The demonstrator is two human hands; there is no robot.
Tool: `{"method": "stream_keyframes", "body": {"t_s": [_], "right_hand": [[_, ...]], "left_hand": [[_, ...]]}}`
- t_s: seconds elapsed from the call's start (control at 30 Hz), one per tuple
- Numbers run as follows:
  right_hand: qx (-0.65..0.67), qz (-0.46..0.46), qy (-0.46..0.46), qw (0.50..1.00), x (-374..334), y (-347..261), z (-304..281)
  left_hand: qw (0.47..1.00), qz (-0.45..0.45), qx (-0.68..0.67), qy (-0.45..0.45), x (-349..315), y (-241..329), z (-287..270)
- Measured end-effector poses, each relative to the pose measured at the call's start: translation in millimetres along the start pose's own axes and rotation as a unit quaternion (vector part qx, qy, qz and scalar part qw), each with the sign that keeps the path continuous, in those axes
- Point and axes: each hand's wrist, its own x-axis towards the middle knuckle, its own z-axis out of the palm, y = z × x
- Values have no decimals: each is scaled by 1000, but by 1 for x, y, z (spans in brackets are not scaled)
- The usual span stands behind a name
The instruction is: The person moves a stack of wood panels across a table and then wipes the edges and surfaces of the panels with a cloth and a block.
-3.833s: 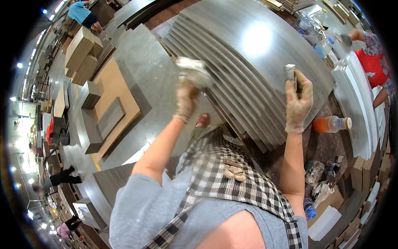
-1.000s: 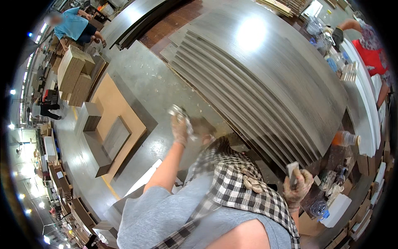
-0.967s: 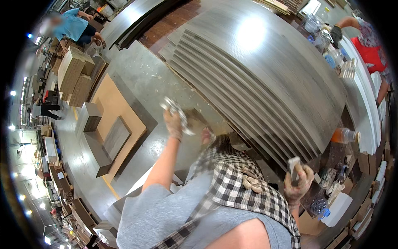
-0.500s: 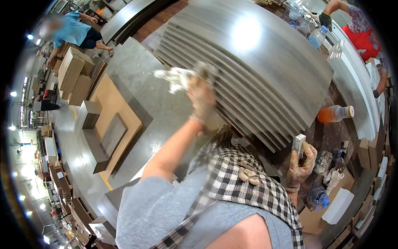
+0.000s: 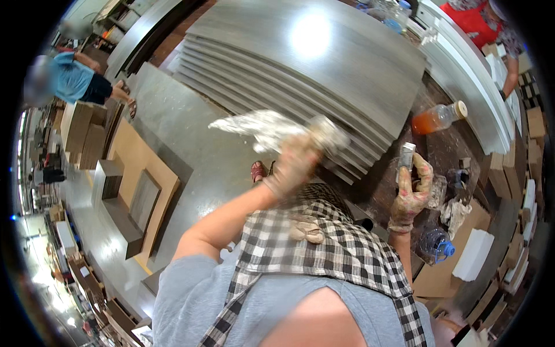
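Note:
My left hand (image 5: 295, 165), in a thin stained glove and blurred by motion, grips a crumpled white rag (image 5: 263, 128). The rag trails out to the left and bunches up beside the near edges of a stack of grey wood-grain panels (image 5: 248, 34); whether it touches them I cannot tell. The panels lie stepped, so several edges show. To the right, my right hand (image 5: 413, 194), in a stained glove, is closed around a small greyish block (image 5: 406, 155) that sticks up from the fingers. It is just off the stack's right corner, above the dark table.
A bottle of orange liquid (image 5: 439, 118) lies on the dark table, with a blue-capped plastic bottle (image 5: 435, 246) nearer. White panels (image 5: 480, 87) stand at right, by a person in red (image 5: 471, 23). Another person in blue (image 5: 75, 78) is at far left, beyond boards on cardboard (image 5: 167, 185).
My left hand and the rag have shifted right and nearer to me along the panel edges. The right hand still holds the block, its fingers slightly turned. The whole view has shifted.

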Motion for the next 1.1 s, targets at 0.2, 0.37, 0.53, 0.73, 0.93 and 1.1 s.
{"method": "stream_keyframes", "body": {"t_s": [0.2, 0.37, 0.53, 0.73, 0.93, 1.1], "right_hand": [[-56, -8, 30, 998, -6, 0, -24], [-72, 56, 47, 995, -16, -3, -24], [-70, -16, 23, 997, -21, 16, -26], [-171, -69, -15, 983, -8, 12, -30], [-322, -55, 37, 944, 16, 36, -74], [-447, -11, 86, 890, 9, 64, -128]], "left_hand": [[838, 412, -357, 12, 19, 53, -62], [882, 344, -316, 64, 30, 56, -54], [967, 118, -215, -67, -4, -27, -14], [711, -432, -413, 370, -63, -243, 8], [664, -446, -436, 412, -104, -210, 7], [559, -435, -576, 408, -96, -174, 29]]}}
